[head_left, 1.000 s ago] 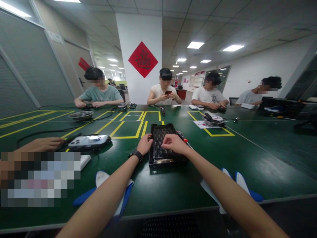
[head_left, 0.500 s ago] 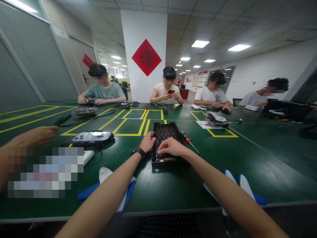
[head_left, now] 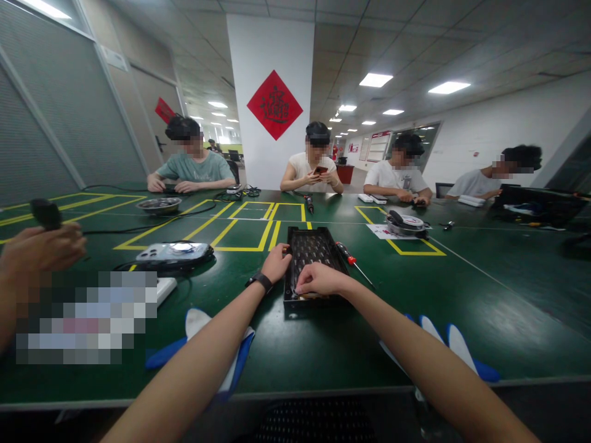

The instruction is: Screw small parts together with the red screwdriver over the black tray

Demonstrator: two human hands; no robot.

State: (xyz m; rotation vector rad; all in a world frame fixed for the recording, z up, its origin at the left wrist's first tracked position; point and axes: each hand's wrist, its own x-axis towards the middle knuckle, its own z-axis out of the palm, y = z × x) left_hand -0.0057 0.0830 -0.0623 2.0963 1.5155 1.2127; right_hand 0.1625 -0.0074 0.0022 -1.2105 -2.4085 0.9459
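Observation:
A shallow black open case (head_left: 333, 246) lies on the green table in front of me, rows of small pieces showing inside it. Curled over its left wall, my left hand (head_left: 276, 263) grips the rim; a dark band is round that wrist. Inside the near left corner, my right hand (head_left: 318, 280) is closed in a pinch, and whatever its fingertips hold is hidden or too small to name. Just under that hand, a brownish strip partly shows at the case's near end. Touching or close to the case's right side lies a screwdriver (head_left: 349, 256) with a red and black handle.
Blue and white gloves (head_left: 198, 323) lie under my left forearm, others (head_left: 462, 351) by my right. A phone (head_left: 175, 252) on a black cable bundle is at left. A co-worker's hands (head_left: 41, 246) hold a dark tool there. Metal bowls (head_left: 158, 206) and seated people are farther back.
My right hand has shifted slightly at the case's near left corner, still pinched. My left hand keeps its place. The co-worker's hand at left has drawn back leftward with the dark tool.

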